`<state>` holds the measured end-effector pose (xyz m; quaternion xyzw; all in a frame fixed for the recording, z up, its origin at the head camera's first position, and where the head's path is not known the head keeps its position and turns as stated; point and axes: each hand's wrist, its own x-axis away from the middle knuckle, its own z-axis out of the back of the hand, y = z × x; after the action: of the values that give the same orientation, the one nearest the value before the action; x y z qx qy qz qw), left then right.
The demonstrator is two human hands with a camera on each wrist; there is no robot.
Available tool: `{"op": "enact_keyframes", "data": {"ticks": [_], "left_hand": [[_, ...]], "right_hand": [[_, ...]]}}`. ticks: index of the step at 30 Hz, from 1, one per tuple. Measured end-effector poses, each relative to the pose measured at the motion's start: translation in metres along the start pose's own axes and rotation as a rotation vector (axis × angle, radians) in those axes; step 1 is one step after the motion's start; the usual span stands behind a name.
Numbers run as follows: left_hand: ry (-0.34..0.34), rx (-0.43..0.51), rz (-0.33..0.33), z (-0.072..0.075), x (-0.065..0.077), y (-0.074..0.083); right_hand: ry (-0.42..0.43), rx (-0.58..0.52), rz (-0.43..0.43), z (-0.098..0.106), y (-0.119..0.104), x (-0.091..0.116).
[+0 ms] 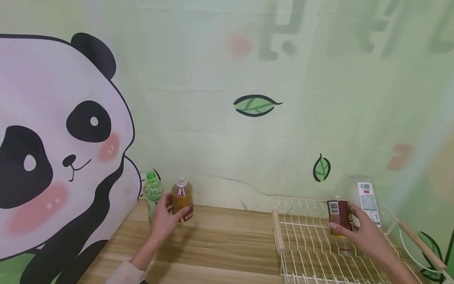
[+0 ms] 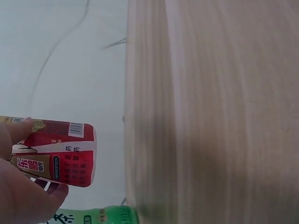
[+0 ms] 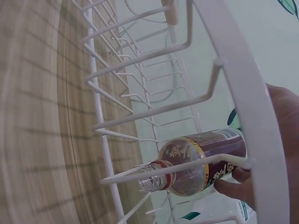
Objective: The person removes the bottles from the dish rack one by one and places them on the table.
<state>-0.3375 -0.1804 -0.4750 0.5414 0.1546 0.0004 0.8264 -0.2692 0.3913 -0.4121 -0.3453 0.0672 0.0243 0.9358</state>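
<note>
My left hand (image 1: 164, 217) grips a plastic bottle (image 1: 181, 193) with a red and gold label, neck up. In the left wrist view, a gap shows between the base of this red-labelled bottle (image 2: 70, 156) and the wooden table. A green bottle (image 1: 152, 193) stands upright just left of it. My right hand (image 1: 370, 236) holds a clear bottle (image 1: 338, 217) with a dark red label upside down at the white wire rack (image 1: 306, 232). In the right wrist view, its uncapped neck (image 3: 154, 179) points down among the rack's wires. Behind it, a clear bottle with a white label (image 1: 369, 201) leans at the rack's back.
The rack has wooden handles (image 1: 278, 230) at both sides and stands on the right of the wooden table (image 1: 227, 240). A printed cloth (image 1: 198, 130) with a panda and leaves hangs behind. A thin cord (image 1: 244, 184) runs along it.
</note>
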Motion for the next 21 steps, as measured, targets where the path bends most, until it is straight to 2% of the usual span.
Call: {"op": "enact_keyframes", "data": {"ticks": [12, 21], "left_hand": [[0.02, -0.065, -0.03, -0.004, -0.001, -0.014], [0.007, -0.105, -0.009, -0.009, -0.004, -0.021]], "right_hand": [[0.066, -0.054, 0.087, -0.011, 0.008, 0.001], [0.111, -0.076, 0.118, -0.014, 0.011, 0.002]]}}
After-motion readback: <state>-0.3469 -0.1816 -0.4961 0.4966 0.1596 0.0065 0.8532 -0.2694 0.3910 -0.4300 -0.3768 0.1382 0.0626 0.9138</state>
